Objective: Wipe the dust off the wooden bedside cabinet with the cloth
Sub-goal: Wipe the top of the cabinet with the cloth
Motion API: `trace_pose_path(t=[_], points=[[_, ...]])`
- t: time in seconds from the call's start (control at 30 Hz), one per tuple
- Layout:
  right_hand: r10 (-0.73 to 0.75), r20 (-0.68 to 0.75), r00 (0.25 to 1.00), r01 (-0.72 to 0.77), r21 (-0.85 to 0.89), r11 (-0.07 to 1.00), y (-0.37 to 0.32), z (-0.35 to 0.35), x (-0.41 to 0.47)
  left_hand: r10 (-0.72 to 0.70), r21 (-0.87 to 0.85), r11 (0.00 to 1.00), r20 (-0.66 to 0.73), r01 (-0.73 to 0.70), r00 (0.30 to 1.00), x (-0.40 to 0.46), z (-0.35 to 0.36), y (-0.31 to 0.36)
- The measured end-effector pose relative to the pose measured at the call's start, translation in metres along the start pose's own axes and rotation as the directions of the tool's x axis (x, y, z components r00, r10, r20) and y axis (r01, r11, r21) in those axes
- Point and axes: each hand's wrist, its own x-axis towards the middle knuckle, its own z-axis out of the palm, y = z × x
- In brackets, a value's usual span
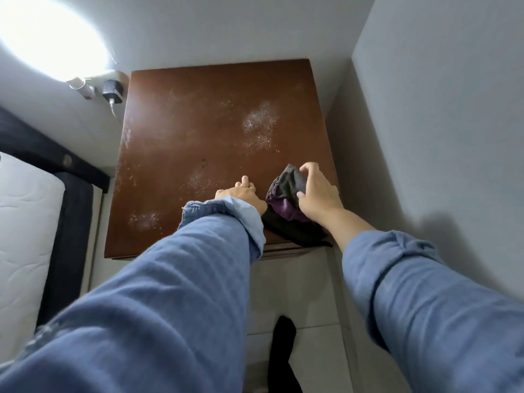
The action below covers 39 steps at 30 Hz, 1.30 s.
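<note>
The brown wooden bedside cabinet (198,137) fills the middle of the head view, its top marked with pale dust patches (259,123) at the centre right, near the middle and at the front left. A crumpled grey, purple and black cloth (286,194) lies near the front right corner, its dark end draped over the front edge. My right hand (317,194) holds the cloth, thumb and fingers curled round its bunched top. My left hand (243,192) rests on the cabinet top just left of the cloth, fingers loosely bent, holding nothing.
White walls close in behind and on the right of the cabinet. A wall socket with a black charger (112,90) and white cable sits at the back left. A bed with a white mattress (25,222) and dark frame stands on the left. Tiled floor (312,321) lies below.
</note>
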Motion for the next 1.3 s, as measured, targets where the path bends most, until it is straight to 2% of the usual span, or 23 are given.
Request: trace_pose_path(t=[0.03,0.1,0.23,0.37,0.43,0.53,0.73,0.77,0.83,0.9,0.93,0.97,1.0,1.07,1.13,1.17,1.23,1.3], points=[[0.010,0.014,1.000,-0.011,0.063,0.998,-0.001,-0.004,0.003,-0.012,0.000,1.000,0.008,0.012,1.000,-0.001,-0.001,0.002],[-0.066,-0.015,0.998,0.066,0.058,0.996,-0.005,-0.011,0.004,-0.039,-0.003,0.999,0.018,0.039,0.999,-0.002,-0.002,0.005],[-0.367,-0.134,0.921,0.350,-0.135,0.927,-0.007,-0.004,-0.014,-0.069,-0.046,0.996,0.027,0.070,0.997,-0.005,-0.001,0.005],[-0.532,-0.118,0.838,0.469,-0.342,0.814,0.015,0.026,-0.035,-0.037,-0.098,0.994,0.054,0.042,0.998,-0.007,0.000,-0.002],[-0.531,-0.100,0.842,0.447,-0.422,0.789,0.022,0.034,-0.036,-0.035,-0.106,0.993,0.051,0.041,0.998,-0.005,0.000,-0.004],[-0.521,-0.110,0.846,0.426,-0.446,0.787,0.029,0.039,-0.027,-0.010,-0.115,0.993,0.044,0.015,0.999,-0.002,0.000,-0.008],[-0.626,-0.103,0.773,0.518,-0.466,0.717,0.041,0.044,-0.027,0.007,-0.129,0.992,0.081,0.004,0.997,-0.001,-0.003,-0.009],[-0.621,-0.113,0.776,0.519,-0.444,0.730,0.036,0.042,-0.025,0.001,-0.113,0.994,0.073,0.007,0.997,-0.002,-0.005,-0.008],[-0.487,-0.116,0.865,0.446,-0.267,0.855,0.019,0.027,-0.015,-0.001,-0.050,0.999,-0.015,0.000,1.000,-0.004,-0.012,-0.005],[-0.209,-0.030,0.978,0.207,-0.038,0.978,0.008,0.006,0.003,0.019,-0.006,1.000,-0.124,-0.020,0.992,-0.004,-0.023,-0.002],[-0.062,0.031,0.998,0.060,0.071,0.996,0.001,-0.007,0.012,0.026,-0.009,1.000,-0.152,-0.028,0.988,-0.004,-0.030,-0.001],[0.067,0.084,0.994,-0.083,0.203,0.976,-0.006,-0.018,0.019,0.028,-0.024,0.999,-0.166,-0.033,0.986,-0.002,-0.036,0.000],[0.161,0.124,0.979,-0.196,0.360,0.912,-0.012,-0.032,0.028,0.030,-0.046,0.998,-0.179,-0.039,0.983,0.003,-0.043,0.001],[0.295,0.290,0.911,-0.413,0.601,0.685,-0.024,-0.058,0.047,0.047,-0.088,0.994,-0.190,-0.065,0.981,0.015,-0.055,0.002],[0.254,0.435,0.864,-0.504,0.755,0.419,-0.030,-0.083,0.072,0.065,-0.107,0.990,-0.227,-0.091,0.972,0.033,-0.069,0.002],[0.185,0.461,0.868,-0.497,0.798,0.342,-0.032,-0.093,0.088,0.064,-0.114,0.989,-0.244,-0.094,0.968,0.044,-0.077,0.002],[0.132,0.447,0.885,-0.462,0.804,0.375,-0.038,-0.102,0.118,0.064,-0.107,0.990,-0.264,-0.095,0.962,0.062,-0.088,0.002],[0.192,0.318,0.928,-0.372,0.801,0.469,-0.044,-0.104,0.153,0.070,-0.092,0.991,-0.265,-0.097,0.962,0.081,-0.099,0.005]])
